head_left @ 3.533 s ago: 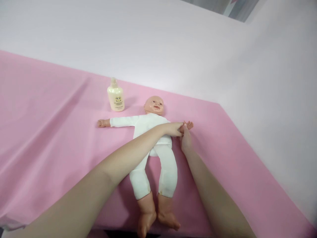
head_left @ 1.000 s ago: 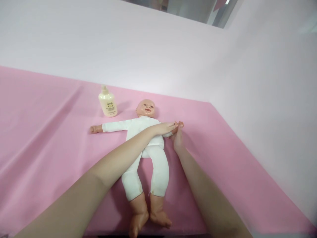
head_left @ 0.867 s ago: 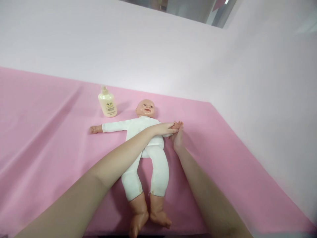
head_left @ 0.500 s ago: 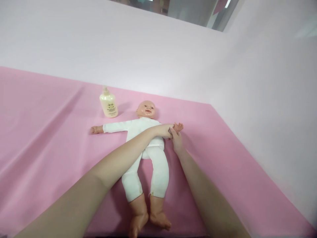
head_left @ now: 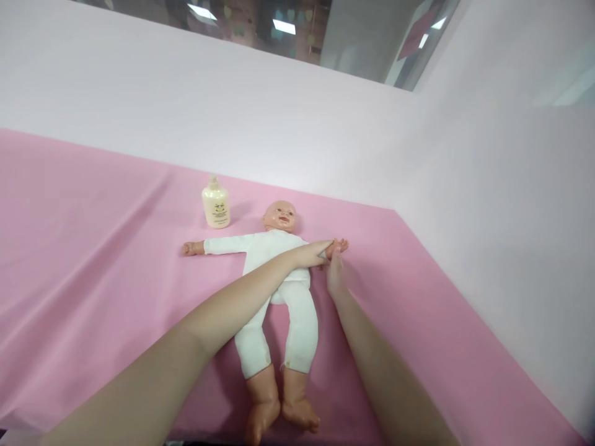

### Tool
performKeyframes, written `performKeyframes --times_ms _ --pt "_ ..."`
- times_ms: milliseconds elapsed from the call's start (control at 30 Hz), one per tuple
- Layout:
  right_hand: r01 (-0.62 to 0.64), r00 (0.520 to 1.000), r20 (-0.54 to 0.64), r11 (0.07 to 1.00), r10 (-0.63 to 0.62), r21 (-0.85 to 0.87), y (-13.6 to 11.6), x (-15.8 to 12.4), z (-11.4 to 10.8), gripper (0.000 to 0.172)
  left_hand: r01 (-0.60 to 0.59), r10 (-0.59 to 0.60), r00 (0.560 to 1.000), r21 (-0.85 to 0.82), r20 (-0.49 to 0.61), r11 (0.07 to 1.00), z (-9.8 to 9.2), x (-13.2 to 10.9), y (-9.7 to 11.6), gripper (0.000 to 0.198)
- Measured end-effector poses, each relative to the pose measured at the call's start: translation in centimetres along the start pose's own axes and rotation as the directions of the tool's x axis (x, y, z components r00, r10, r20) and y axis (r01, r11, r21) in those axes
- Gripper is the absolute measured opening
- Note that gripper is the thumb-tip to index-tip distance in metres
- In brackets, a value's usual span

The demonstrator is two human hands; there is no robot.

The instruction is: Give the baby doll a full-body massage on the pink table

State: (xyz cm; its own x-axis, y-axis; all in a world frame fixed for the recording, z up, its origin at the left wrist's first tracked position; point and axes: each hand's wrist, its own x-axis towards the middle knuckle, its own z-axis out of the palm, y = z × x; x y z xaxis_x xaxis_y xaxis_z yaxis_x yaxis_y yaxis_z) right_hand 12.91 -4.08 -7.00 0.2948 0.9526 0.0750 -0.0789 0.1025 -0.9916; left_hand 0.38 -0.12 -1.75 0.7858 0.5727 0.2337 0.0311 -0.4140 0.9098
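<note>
A baby doll (head_left: 279, 260) in a white bodysuit lies on its back on the pink sheet (head_left: 93, 272), arms spread out. My left hand (head_left: 312, 254) reaches across the doll's chest and closes on the doll's arm at the right, near its wrist. My right hand (head_left: 335, 276) comes from below and its fingers pinch the same small doll hand (head_left: 341, 246). How tightly my fingers grip is partly hidden.
A cream lotion bottle (head_left: 216, 204) stands upright behind the doll's other arm, left of its head. Pale pink walls close in behind and to the right. The sheet's front edge runs just below the doll's bare feet (head_left: 281, 412).
The camera has tilted up a little and shifted. Both hands stay on the doll's arm at the right; my right fingers moved slightly along the doll's hand.
</note>
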Motion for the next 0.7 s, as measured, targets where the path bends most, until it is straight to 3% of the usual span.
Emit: performKeyframes --times_ms 167,267,367,533,700 --pt "0.070 0.998 -0.003 0.997 -0.070 -0.018 -1.0 -1.0 -0.3 0.110 -0.076 0.100 0.993 0.307 -0.064 0.949 -0.2 -0.2 0.1 0.041" --pt "0.100 0.995 -0.027 0.995 -0.101 -0.024 -1.7 -1.5 -0.6 0.097 -0.048 0.118 0.987 0.500 -0.109 0.864 -0.5 -1.0 0.4 0.039" --pt "0.081 0.989 -0.128 0.997 -0.080 0.004 -2.0 -1.5 -0.9 0.078 0.041 0.094 0.980 0.644 -0.173 0.764 -0.9 -2.6 0.5 0.042" --pt "0.029 0.972 -0.234 0.998 -0.014 0.063 -2.3 -0.8 -1.1 0.065 0.211 0.054 0.949 0.755 -0.310 0.621 -2.1 -6.1 0.2 0.030" --pt "0.087 0.949 -0.310 0.992 -0.054 0.096 -2.3 0.0 -1.9 0.063 0.321 0.005 0.919 0.756 -0.395 0.571 -2.6 -9.1 0.5 0.035"
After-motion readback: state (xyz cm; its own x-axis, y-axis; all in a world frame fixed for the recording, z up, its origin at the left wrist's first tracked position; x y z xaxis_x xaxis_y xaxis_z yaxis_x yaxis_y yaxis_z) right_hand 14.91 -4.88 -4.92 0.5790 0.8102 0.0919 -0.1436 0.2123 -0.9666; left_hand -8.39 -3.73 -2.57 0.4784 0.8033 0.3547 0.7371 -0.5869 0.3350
